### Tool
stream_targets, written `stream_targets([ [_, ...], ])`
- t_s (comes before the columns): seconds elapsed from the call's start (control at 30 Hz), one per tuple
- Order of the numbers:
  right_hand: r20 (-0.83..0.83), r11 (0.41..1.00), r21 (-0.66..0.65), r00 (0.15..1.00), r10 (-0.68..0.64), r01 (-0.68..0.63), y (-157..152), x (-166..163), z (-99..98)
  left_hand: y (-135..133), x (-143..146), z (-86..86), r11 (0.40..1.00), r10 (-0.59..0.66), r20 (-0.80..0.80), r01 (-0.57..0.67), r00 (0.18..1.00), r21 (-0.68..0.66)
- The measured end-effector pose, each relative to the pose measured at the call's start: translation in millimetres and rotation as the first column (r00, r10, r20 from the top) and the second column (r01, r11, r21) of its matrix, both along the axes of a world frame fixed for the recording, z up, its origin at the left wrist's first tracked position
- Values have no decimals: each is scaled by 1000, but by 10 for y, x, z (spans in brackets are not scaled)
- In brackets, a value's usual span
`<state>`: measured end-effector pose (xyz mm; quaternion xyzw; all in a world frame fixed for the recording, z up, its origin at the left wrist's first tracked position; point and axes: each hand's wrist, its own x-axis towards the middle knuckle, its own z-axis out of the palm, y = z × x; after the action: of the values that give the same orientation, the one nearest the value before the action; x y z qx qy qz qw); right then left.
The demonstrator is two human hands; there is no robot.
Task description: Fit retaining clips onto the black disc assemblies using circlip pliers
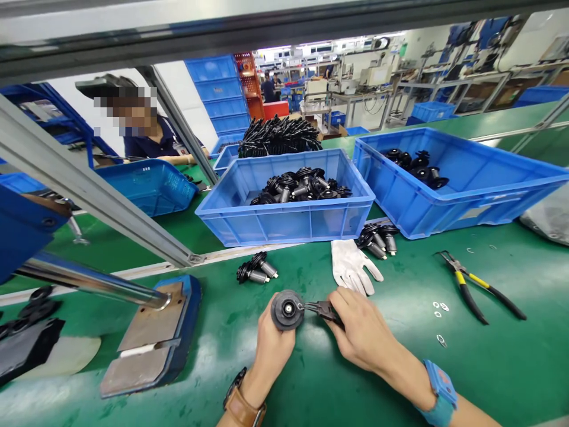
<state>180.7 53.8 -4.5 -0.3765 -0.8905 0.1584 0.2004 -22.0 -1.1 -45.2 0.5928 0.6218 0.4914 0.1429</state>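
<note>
My left hand (273,341) is closed around a black motor part with a round disc top (284,313), its pale centre facing up at me. In my right hand (360,326) is a pair of circlip pliers (323,309), gripped by the handles. Their tips hold a small metal ring (300,306) at the right rim of the disc. Just beyond my right hand lies a white glove (351,265). Two similar black parts (258,268) rest on the green bench beyond my left hand.
Blue bins (288,222) (471,196) with black parts stand at the back. Yellow-and-black pliers (471,284) and several loose retaining rings (438,314) lie at right. A press base (153,338) with a steel column stands left. A person (151,139) sits across the bench.
</note>
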Motion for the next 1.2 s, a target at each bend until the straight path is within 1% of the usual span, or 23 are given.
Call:
stream_targets([
  [0.1, -36, 1000, 2, 999, 3, -3, -34, -13, 2, -3, 2, -20, 1000, -17, -11, 17, 1000, -2],
  [0.27, -40, 999, 39, 999, -18, 20, -55, -30, -12, -10, 36, 45, 996, -65, 29, 66, 997, -60],
  [0.37, -32, 998, 56, 999, -30, 31, -51, -37, -21, -10, 40, 45, 997, -59, 26, 60, 998, -42],
  [0.5, -28, 997, 71, 999, -41, 43, -52, -44, -19, -13, 32, 1, 998, -62, 13, 62, 998, -32],
  [0.67, -13, 990, 125, 998, -65, 66, -79, -45, -15, -26, 40, 1, 995, -97, 1, 97, 995, -32],
  [0.93, 21, 982, 169, 995, -93, 88, -117, -32, -21, -25, 50, 12, 993, -115, 9, 115, 993, -40],
  [1.2, 78, 983, 158, 991, -110, 96, -139, -33, 5, -26, 56, 40, 992, -113, 7, 114, 994, -51],
])
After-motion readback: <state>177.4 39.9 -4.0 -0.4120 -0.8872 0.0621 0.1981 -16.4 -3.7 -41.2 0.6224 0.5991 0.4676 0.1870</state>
